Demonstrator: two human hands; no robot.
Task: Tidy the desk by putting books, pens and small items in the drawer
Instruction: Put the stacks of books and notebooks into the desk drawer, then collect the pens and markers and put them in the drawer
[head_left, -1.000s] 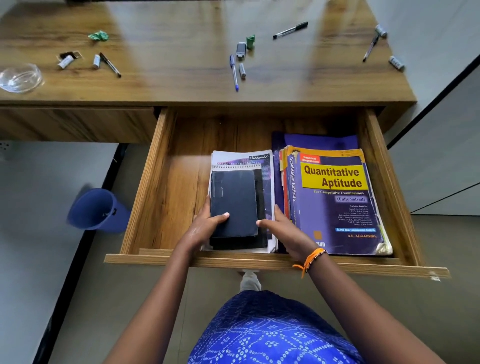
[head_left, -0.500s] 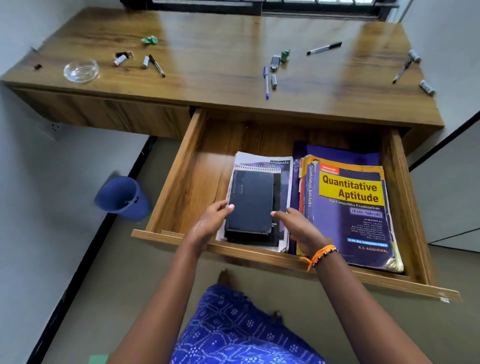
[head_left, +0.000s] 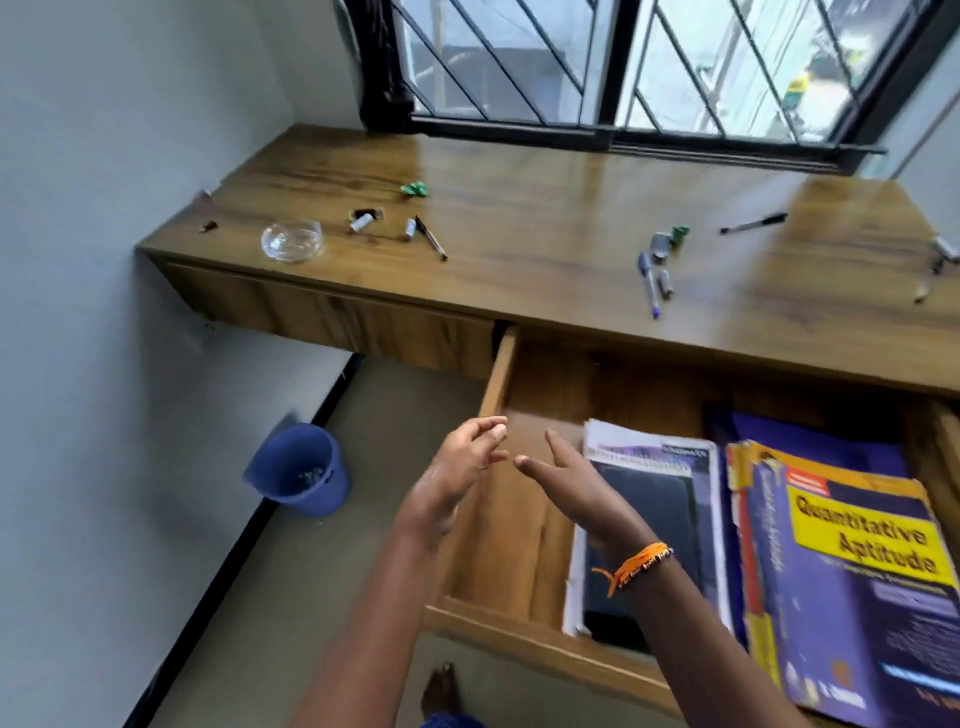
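Both hands are hovering empty over the open drawer's (head_left: 501, 374) left side, left hand (head_left: 457, 478) loosely curled, right hand (head_left: 571, 483) spread wide. Books (head_left: 841, 561) are lying stacked against its right side (leaving room). Pens (head_left: 649, 283) are waiting near the desk's (head_left: 519, 218) front edge.

Brown wood-grain desk top (head_left: 545, 208): smooth, glossy, mirroring window light.
Open wooden drawer (head_left: 498, 371): same brown grain, duller inside.
Small round clear bowl (head_left: 291, 240): glass-like, shiny.
Blue and yellow paperback "Quantitative Aptitude" (head_left: 862, 587): glossy printed cover, worn paper edges.
Black notebook cover (head_left: 660, 525): matt, finely textured.
White spiral-bound pad (head_left: 644, 447): paper.
Blue round bin (head_left: 298, 470): smooth plastic.
Orange wrist thread (head_left: 631, 564): woven cloth.
Black window grille (head_left: 613, 67): painted metal.
Grey wall (head_left: 104, 156): matt.
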